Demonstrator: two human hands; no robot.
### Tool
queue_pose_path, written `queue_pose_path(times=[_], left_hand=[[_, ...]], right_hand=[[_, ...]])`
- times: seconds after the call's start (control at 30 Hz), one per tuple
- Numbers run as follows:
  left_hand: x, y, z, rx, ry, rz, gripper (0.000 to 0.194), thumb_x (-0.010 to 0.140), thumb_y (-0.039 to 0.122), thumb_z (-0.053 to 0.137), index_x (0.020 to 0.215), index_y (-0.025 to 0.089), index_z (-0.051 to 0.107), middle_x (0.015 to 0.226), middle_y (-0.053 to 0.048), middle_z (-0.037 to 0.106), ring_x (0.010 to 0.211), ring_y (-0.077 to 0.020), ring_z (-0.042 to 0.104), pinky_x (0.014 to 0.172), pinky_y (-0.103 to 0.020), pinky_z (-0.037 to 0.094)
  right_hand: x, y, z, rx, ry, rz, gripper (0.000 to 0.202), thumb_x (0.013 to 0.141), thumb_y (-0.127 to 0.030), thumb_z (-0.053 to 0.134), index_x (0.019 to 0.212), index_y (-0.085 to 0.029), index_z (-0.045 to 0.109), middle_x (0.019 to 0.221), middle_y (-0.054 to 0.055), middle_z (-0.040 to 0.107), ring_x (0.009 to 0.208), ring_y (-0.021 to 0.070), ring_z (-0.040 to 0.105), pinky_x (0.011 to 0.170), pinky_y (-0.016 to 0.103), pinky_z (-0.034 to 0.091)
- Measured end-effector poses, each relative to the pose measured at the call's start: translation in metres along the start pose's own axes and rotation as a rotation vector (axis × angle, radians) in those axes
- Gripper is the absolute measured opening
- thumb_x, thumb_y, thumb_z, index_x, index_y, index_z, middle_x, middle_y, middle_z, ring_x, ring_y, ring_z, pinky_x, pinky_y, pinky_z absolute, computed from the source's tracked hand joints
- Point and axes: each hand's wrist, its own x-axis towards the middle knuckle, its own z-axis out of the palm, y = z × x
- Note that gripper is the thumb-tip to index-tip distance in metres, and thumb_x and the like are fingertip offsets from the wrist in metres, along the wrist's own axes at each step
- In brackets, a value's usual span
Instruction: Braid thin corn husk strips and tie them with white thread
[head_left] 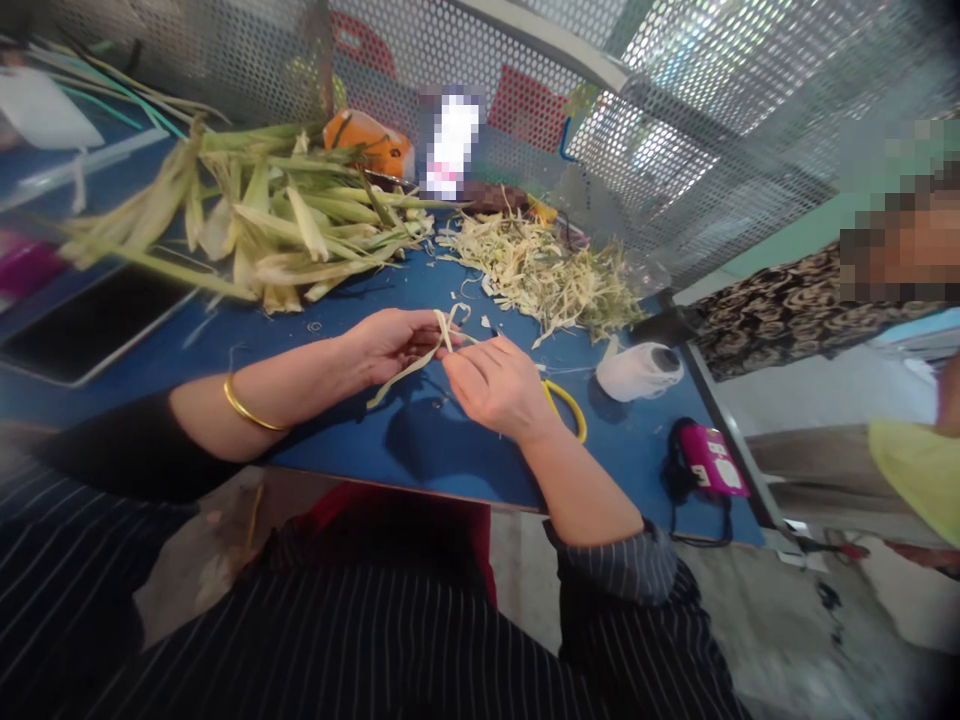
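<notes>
Above the blue table, my left hand (394, 342) pinches a pale strip of corn husk (397, 381), whose loose end hangs down to the left. My right hand (499, 385) is closed on the same strip from the other side, its fingertips close to the left ones. Between the hands the husk crosses and bends into a small loop. Scissors with a yellow handle (571, 408) lie partly hidden under my right hand. A spool of white thread (641, 372) sits to the right, a thin thread trailing from it toward my right hand.
Whole corn husks (292, 225) are heaped at the back left, with shredded husk scraps (551, 270) beside them. A dark tablet or phone (97, 315) lies at left, a purple device (712, 460) at the right edge. Perforated metal panels (675, 150) stand behind; another person (780, 300) is at right.
</notes>
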Motion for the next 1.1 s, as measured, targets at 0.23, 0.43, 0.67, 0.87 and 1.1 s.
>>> queue_pose_path(times=[0.23,0.43,0.67,0.87,1.1], left_hand=[[-0.008,0.009,0.005,0.058,0.018,0.099,0.009,0.075,0.015,0.068,0.071,0.011,0.074,0.076,-0.011,0.075,0.044,-0.0057,0.054,0.036,-0.014,0.039],[-0.009,0.009,0.005,-0.048,-0.063,0.047,0.021,0.085,0.012,0.056,0.071,0.011,0.071,0.066,-0.007,0.07,0.048,-0.0061,0.056,0.048,-0.014,0.05],[-0.008,-0.001,0.008,-0.055,-0.042,0.151,0.01,0.081,0.014,0.064,0.078,0.009,0.072,0.077,-0.01,0.073,0.07,-0.0118,0.068,0.068,-0.018,0.055],[-0.012,-0.012,0.014,0.084,-0.069,0.238,0.017,0.076,0.028,0.074,0.074,0.011,0.073,0.065,-0.003,0.069,0.055,-0.0077,0.061,0.056,-0.017,0.048],[-0.014,-0.015,0.013,0.282,-0.107,0.344,0.034,0.076,0.047,0.075,0.08,0.014,0.075,0.079,-0.009,0.076,0.065,-0.0148,0.07,0.066,-0.025,0.055]], right_hand=[[0.001,0.0,0.002,0.034,-0.023,0.104,0.022,0.096,-0.017,0.042,0.087,-0.017,0.062,0.072,0.002,0.067,0.068,0.0139,0.057,0.068,0.03,0.036],[0.002,-0.001,0.008,-0.012,-0.065,0.086,0.024,0.097,-0.017,0.04,0.088,-0.015,0.062,0.069,0.002,0.065,0.062,0.0142,0.054,0.066,0.031,0.032],[0.007,-0.012,-0.001,-0.128,0.086,0.065,0.017,0.096,-0.023,0.05,0.105,-0.017,0.063,0.081,0.004,0.067,0.077,0.0163,0.056,0.078,0.033,0.038],[0.008,-0.013,0.005,0.091,0.187,0.134,0.013,0.093,-0.017,0.053,0.093,-0.022,0.064,0.086,0.001,0.067,0.083,0.0135,0.059,0.088,0.033,0.042],[0.005,0.007,0.009,0.887,0.265,1.141,0.022,0.089,-0.034,0.055,0.071,-0.021,0.054,0.063,-0.003,0.058,0.054,0.0105,0.058,0.056,0.025,0.048]])
